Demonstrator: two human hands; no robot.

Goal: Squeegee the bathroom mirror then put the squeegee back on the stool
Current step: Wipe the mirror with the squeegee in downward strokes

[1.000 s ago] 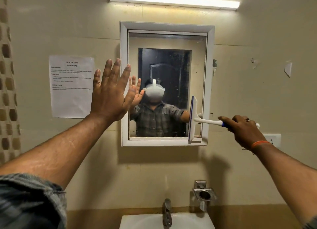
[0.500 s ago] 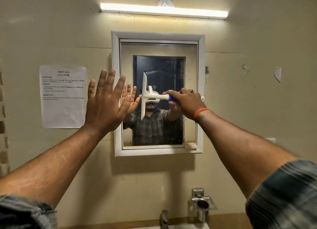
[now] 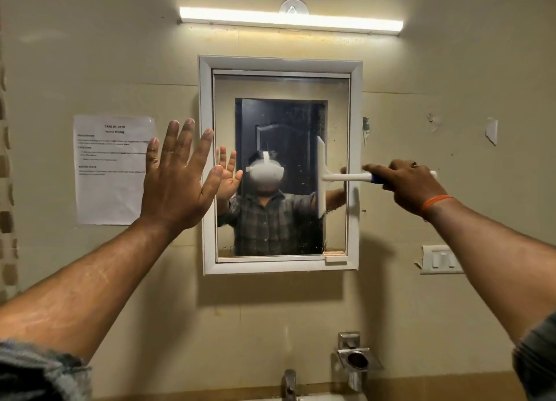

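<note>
A white-framed mirror (image 3: 279,84) hangs on the beige wall ahead. My right hand (image 3: 407,185) grips the blue and white handle of a white squeegee (image 3: 322,176). Its blade stands vertical against the right part of the glass, at mid height. My left hand (image 3: 177,178) is raised flat with fingers spread, just left of the mirror frame, holding nothing. The stool is out of view.
A paper notice (image 3: 105,175) is stuck to the wall left of the mirror. A tube light (image 3: 288,21) glows above. Below are a tap (image 3: 289,382), a metal holder (image 3: 356,360) and the sink edge. A switch plate (image 3: 440,259) sits at right.
The squeegee went from the mirror's lower right edge to the left-centre of the glass, and now it is back at the right side, mid height. My left hand stayed raised.
</note>
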